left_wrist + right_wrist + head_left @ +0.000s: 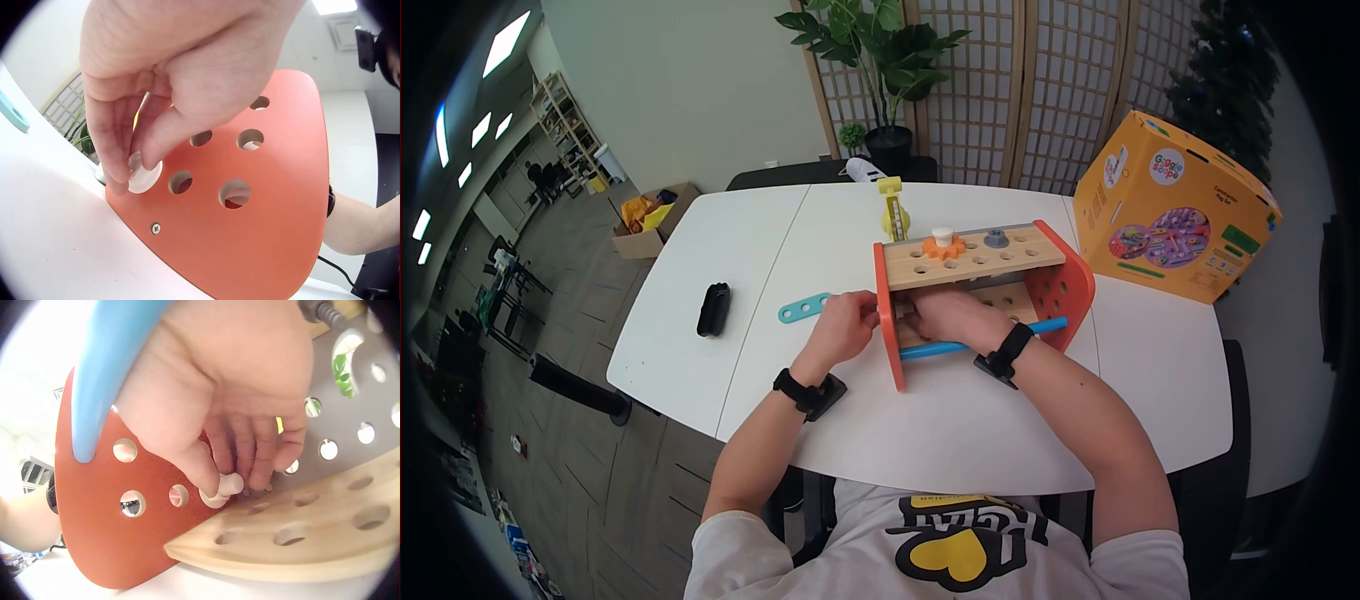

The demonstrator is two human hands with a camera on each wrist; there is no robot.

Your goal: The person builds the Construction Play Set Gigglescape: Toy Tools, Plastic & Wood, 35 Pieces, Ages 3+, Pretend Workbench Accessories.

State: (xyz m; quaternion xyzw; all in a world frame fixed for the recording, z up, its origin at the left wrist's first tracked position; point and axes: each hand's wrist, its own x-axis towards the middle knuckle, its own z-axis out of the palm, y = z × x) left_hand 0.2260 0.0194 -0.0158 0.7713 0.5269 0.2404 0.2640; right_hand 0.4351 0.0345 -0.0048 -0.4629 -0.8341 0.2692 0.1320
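My left hand [845, 325] is at the outer face of the red side panel [275, 181] of a toy workbench. Its thumb and fingers pinch the round white head of a toy bolt [145, 176] low on that panel. Inside the bench, under the top wooden shelf [975, 262], my right hand [950, 312] reaches to the same panel from within. In the right wrist view its thumb and fingers close around the white bolt end [232, 484], which sticks out inside the panel. The fingertips partly hide it.
A blue rod [935, 350] crosses the bench's front below my right wrist. An orange gear [943, 250] and a grey bolt [996, 239] sit on top. Around the bench are a teal strip [803, 308], a black tray [714, 310], a yellow toy piece [894, 210] and a large orange box [1175, 215].
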